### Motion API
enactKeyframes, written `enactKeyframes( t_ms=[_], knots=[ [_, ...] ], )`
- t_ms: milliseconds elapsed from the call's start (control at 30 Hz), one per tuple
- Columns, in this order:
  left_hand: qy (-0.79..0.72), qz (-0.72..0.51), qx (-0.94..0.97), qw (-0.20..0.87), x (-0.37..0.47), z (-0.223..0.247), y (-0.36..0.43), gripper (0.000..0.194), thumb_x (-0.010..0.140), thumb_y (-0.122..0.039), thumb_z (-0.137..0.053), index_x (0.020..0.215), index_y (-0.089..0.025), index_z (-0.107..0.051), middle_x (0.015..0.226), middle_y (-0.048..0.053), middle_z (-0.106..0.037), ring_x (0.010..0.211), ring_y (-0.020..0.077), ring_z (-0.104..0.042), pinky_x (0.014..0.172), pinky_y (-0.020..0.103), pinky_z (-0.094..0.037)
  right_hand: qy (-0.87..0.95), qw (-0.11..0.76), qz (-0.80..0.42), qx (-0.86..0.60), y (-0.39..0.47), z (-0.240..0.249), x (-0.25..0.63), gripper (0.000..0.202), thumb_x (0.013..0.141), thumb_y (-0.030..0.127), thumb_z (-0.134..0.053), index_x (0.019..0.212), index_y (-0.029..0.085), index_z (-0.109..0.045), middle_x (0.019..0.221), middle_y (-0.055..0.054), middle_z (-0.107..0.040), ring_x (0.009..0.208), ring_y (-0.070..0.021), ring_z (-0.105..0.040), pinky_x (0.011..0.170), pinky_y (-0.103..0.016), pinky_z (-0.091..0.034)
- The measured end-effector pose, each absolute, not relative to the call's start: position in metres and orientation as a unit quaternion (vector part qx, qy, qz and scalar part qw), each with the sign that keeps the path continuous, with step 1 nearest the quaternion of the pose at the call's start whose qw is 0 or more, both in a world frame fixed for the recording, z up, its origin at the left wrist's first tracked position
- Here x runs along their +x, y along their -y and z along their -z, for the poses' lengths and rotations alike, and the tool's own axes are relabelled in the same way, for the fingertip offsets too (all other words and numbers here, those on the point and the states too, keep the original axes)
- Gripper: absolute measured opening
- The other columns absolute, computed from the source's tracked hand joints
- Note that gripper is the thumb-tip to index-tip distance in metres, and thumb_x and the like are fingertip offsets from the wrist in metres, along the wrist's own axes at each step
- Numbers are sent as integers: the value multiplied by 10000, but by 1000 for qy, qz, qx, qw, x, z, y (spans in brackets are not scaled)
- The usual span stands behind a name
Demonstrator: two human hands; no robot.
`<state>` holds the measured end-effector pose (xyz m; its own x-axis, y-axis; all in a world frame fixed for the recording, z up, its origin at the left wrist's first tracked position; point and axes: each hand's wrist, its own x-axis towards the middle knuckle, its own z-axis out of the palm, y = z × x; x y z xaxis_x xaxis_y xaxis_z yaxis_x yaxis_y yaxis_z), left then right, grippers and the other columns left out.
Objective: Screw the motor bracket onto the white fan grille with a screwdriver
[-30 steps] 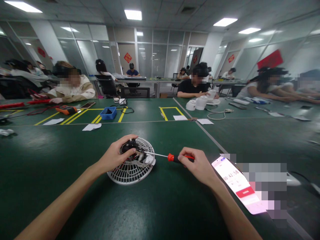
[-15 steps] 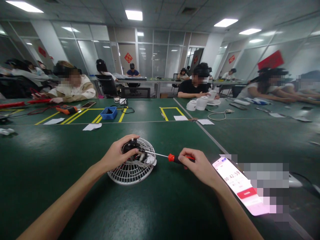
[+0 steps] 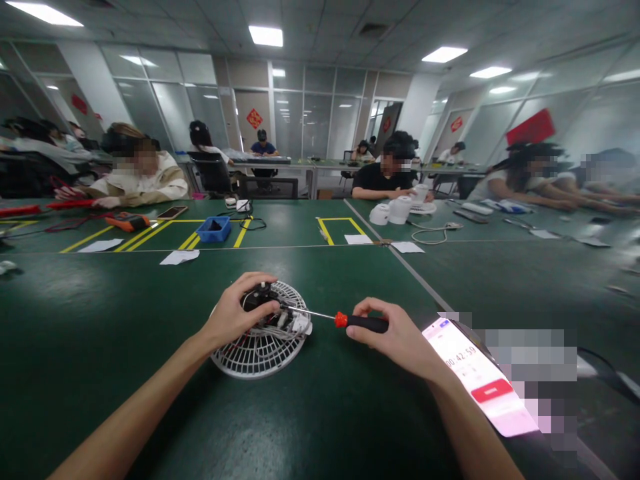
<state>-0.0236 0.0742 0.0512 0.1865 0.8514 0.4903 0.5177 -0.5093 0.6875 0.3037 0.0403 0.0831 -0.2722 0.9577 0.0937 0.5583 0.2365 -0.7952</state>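
A blue bin (image 3: 214, 235) across the desk (image 3: 150, 293) holds something dark (image 3: 215, 225), too small to identify. Nearer, the grille (image 3: 250, 377) lies on the desk, bearing a motor (image 3: 251, 300) and wires (image 3: 273, 331). The left hand (image 3: 235, 312) grips the motor, covering part of it; the right hand (image 3: 393, 337) grasps a screwdriver (image 3: 367, 324), its tip indistinct among the parts. Pixelation obscures the phone's (image 3: 487, 380) edge.

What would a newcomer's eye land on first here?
Probably the red-and-black screwdriver at centre, held in the right hand and pointing left into the dark assembly that the left hand grasps on a round white grille. Next, likely, the brightly lit phone showing a timer, at lower right.
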Motion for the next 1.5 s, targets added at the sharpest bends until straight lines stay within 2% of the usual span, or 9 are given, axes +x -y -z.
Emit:
enactKeyframes(
  t_ms=[133,300,500,700,833,933,1133,1400,1500],
  knots=[
    [-468,-448,737,196,-21,-50,-71,394,833,-459,-764,1167,-260,-702,1178,57,-698,1123,243,-655,1045,457,-515,713,292,-356,-529,-40,-84,303,320,844,520,-703,889,204,-727,851,-39,-696,652,-171,-611,606,-307,-464],
    [-477,-440,738,188,-18,-50,-67,454,805,-481,-788,1186,-258,-683,1200,62,-680,1136,253,-643,1041,468,-513,701,258,-401,-530,-39,-84,302,468,920,620,-594,775,190,-709,535,33,-521,486,-133,-508,543,-288,-390],
    [-478,-439,740,178,-15,-51,-66,421,828,-461,-765,1187,-263,-671,1195,61,-677,1132,253,-650,1043,472,-513,668,256,-477,-510,-44,-76,304,489,917,655,-586,906,176,-684,670,1,-634,484,-112,-527,492,-259,-382],
    [-478,-441,741,169,-13,-49,-65,392,846,-431,-751,1191,-269,-660,1199,51,-672,1130,248,-646,1035,451,-513,666,217,-503,-506,-44,-74,304,503,972,657,-486,878,182,-621,673,-13,-643,516,-120,-541,518,-258,-394],
    [-482,-438,740,169,-13,-50,-64,391,853,-440,-739,1196,-273,-651,1207,48,-665,1139,250,-640,1034,452,-507,695,248,-445,-508,-40,-82,304,426,793,501,-776,1069,217,-620,892,-7,-636,726,-160,-598,632,-276,-457],
    [-482,-437,741,167,-12,-49,-63,395,860,-443,-732,1205,-273,-643,1214,50,-657,1144,249,-635,1031,448,-504,716,260,-413,-500,-38,-85,304,411,689,348,-850,987,226,-596,959,0,-610,851,-182,-610,735,-294,-486],
    [-486,-432,744,155,-12,-48,-62,396,869,-447,-715,1212,-268,-632,1222,58,-654,1142,257,-642,1026,453,-514,674,226,-487,-507,-36,-86,303,323,822,481,-752,942,199,-650,894,-28,-636,667,-141,-590,549,-257,-468],
    [-475,-426,759,130,-13,-45,-63,398,884,-456,-699,1229,-276,-611,1215,57,-647,1114,245,-647,1003,442,-525,710,209,-460,-490,-41,-75,308,516,985,603,-509,794,172,-720,640,-5,-606,618,-147,-533,609,-282,-414],
    [-470,-425,763,129,-13,-45,-63,396,883,-446,-703,1229,-279,-609,1216,52,-645,1117,241,-645,1000,439,-524,705,220,-452,-501,-40,-77,307,458,969,586,-545,827,178,-696,726,-16,-640,671,-157,-559,633,-285,-423]
  ],
)
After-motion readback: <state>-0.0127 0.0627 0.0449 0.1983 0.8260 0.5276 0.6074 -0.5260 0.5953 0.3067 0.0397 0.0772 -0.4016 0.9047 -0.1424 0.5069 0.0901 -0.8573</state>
